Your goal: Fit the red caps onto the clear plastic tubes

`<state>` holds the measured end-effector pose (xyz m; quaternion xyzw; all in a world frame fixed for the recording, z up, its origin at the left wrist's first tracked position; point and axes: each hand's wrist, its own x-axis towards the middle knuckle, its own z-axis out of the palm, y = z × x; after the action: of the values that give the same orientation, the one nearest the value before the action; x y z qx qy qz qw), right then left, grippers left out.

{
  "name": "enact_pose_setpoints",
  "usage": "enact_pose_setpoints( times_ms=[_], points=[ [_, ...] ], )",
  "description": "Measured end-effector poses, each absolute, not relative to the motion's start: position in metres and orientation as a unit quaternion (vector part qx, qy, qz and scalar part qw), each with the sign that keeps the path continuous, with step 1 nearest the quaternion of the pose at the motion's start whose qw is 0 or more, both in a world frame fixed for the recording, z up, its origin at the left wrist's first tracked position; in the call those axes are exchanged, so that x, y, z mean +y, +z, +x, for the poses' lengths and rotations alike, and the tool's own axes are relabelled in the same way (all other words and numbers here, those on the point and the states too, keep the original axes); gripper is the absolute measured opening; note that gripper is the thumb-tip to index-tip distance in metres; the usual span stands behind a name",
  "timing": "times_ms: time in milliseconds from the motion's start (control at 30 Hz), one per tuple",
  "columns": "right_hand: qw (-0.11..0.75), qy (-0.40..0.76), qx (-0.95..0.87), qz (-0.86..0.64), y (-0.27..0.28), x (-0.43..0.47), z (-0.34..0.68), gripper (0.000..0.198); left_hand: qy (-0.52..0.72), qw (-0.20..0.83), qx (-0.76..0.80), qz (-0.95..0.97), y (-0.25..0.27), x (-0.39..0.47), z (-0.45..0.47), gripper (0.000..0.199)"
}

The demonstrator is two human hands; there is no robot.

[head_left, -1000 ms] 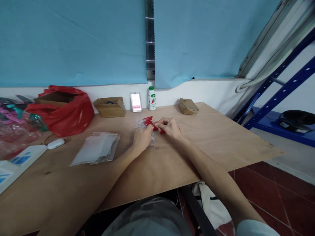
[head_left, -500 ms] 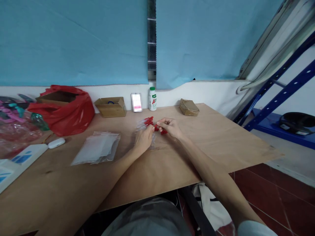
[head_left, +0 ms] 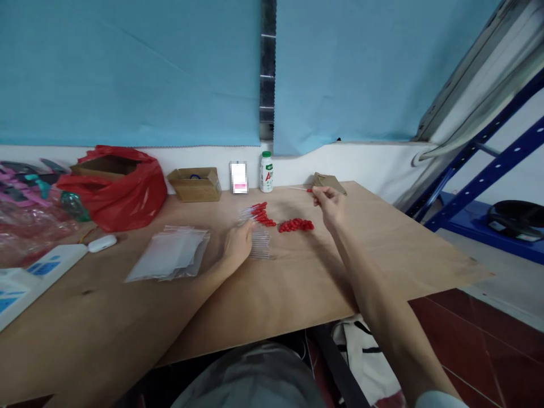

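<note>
My right hand [head_left: 332,205] is raised over the right of the table, closed in a pinch on a thin rod with a red end [head_left: 309,190]; its pale shaft points left. My left hand [head_left: 238,243] rests at the edge of a bunch of thin clear rods [head_left: 260,245], its fingers curled in and partly hidden; what they grip cannot be made out. Just beyond it lie several red-ended rods [head_left: 261,213], side by side with shafts to the left. Between the hands is a row of small red pieces [head_left: 296,225].
Left of my left hand lie clear plastic bags [head_left: 168,252]. Along the wall stand a red bag [head_left: 123,198], an open cardboard box [head_left: 196,187], a phone [head_left: 238,177], a white bottle [head_left: 266,173] and a brown packet [head_left: 329,181]. A power strip [head_left: 51,275] lies far left.
My hands have come apart. The right hand has moved right and up with the red-ended rod, uncovering the row of red pieces; the left has drawn back slightly to the clear rods.
</note>
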<state>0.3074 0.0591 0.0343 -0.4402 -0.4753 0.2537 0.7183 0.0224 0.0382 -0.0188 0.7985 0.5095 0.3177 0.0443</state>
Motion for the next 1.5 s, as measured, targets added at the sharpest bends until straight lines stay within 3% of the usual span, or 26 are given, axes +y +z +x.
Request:
enact_pose_setpoints(
  times_ms=[167, 367, 500, 667, 833, 967, 1133, 1500],
  points=[
    [0.643, 0.297, -0.561, -0.428, 0.032, 0.052, 0.285, 0.037, 0.405, 0.012, 0.521, 0.751, -0.001, 0.028, 0.024, 0.032],
    [0.536, 0.355, -0.672, -0.368, 0.023, 0.033, 0.239, 0.036, 0.400, 0.011, 0.468, 0.788, 0.009, 0.010, 0.034, 0.029],
    [0.508, 0.363, -0.705, -0.337, 0.024, 0.020, 0.224, 0.035, 0.399, 0.073, 0.451, 0.795, 0.006, 0.013, 0.035, 0.027],
    [0.499, 0.253, -0.745, -0.362, 0.028, 0.011, 0.216, 0.043, 0.520, 0.259, 0.398, 0.710, 0.001, 0.025, 0.036, 0.017],
    [0.327, 0.092, -0.845, -0.412, 0.025, 0.011, 0.219, 0.030, 0.528, 0.357, 0.357, 0.683, -0.001, 0.033, 0.032, 0.023],
    [0.248, -0.037, -0.861, -0.443, 0.025, 0.009, 0.222, 0.035, 0.462, 0.291, 0.381, 0.746, 0.007, 0.027, 0.022, 0.032],
    [0.202, -0.110, -0.865, -0.446, 0.025, 0.005, 0.228, 0.041, 0.438, 0.225, 0.397, 0.774, 0.014, 0.019, 0.016, 0.044],
    [0.224, -0.134, -0.860, -0.438, 0.028, -0.001, 0.231, 0.037, 0.504, 0.208, 0.441, 0.713, 0.016, 0.007, 0.021, 0.053]
  ],
)
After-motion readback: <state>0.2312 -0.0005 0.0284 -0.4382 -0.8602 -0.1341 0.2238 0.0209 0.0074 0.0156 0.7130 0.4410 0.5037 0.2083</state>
